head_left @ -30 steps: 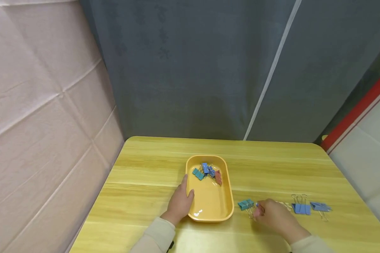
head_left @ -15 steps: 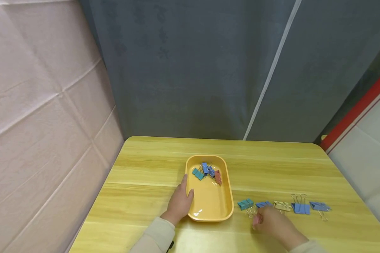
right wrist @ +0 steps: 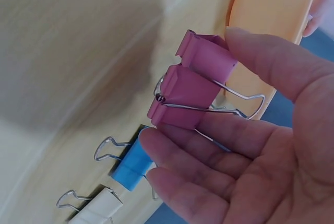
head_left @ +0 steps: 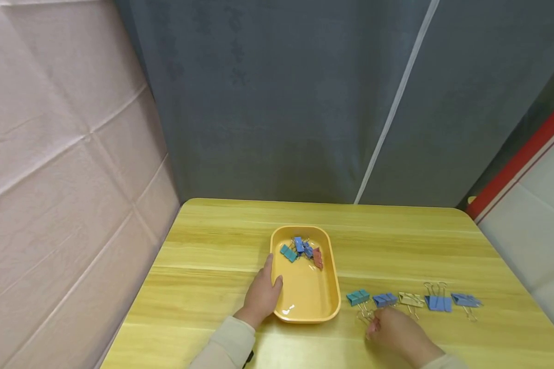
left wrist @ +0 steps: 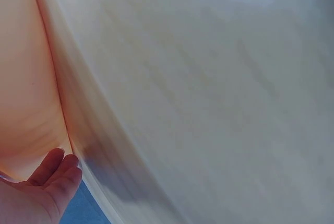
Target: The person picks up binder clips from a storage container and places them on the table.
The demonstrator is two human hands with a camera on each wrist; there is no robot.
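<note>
My left hand (head_left: 261,294) holds the left side of the yellow-orange plastic tray (head_left: 336,287), thumb over the rim. In the left wrist view, fingertips touch the tray's outer wall (left wrist: 28,88). In the tray's far half lie a teal binder clip (head_left: 288,253), blue binder clips (head_left: 298,244) and a red-pink one (head_left: 317,258). My right hand (head_left: 397,330) pinches pink binder clips (right wrist: 188,96) between thumb and fingers; two clip bodies show, one against the other. It is just in front of a blue binder clip (head_left: 385,300) on the table.
A row of binder clips lies right of the tray: teal (head_left: 358,298), the blue one, cream (head_left: 411,300), and two more blue (head_left: 438,304) (head_left: 466,300). The wooden table (head_left: 221,246) meets a grey curtain (head_left: 277,102) behind and a pale cloth wall (head_left: 74,179) at left.
My right hand has drawn back slightly toward the near edge with the pink binder clips, uncovering the blue and cream binder clips in the row. The left hand and tray have stayed still.
</note>
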